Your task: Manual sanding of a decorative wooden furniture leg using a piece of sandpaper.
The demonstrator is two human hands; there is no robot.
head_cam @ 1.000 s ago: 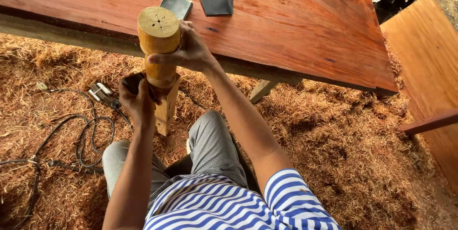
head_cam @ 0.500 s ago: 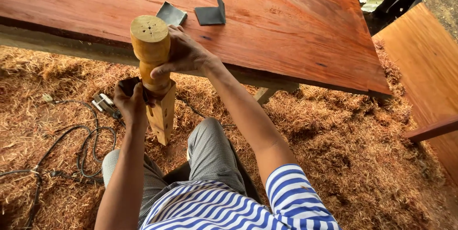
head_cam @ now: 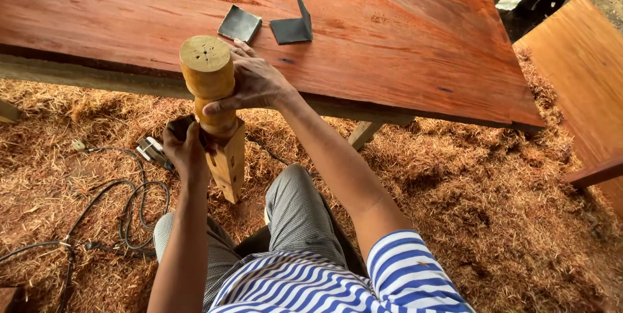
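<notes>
A turned wooden leg (head_cam: 217, 108) stands upright on the shavings, round at the top and square at the bottom. My right hand (head_cam: 253, 86) wraps around its round upper part from the right. My left hand (head_cam: 187, 150) presses a dark piece of sandpaper (head_cam: 180, 126) against the leg's narrow neck on the left side. Both hands touch the leg.
A broad reddish wooden slab (head_cam: 363, 34) lies just beyond the leg, with two dark sandpaper sheets (head_cam: 240, 24) (head_cam: 292, 26) on it. Wood shavings (head_cam: 467, 196) cover the ground. A black cable (head_cam: 123, 215) and a small power tool (head_cam: 152, 150) lie at the left. Another wooden board (head_cam: 584, 79) stands at the right.
The view has shifted a little; the leg and both hands sit slightly lower and more to the left. My left hand has slid a bit along the leg's neck.
</notes>
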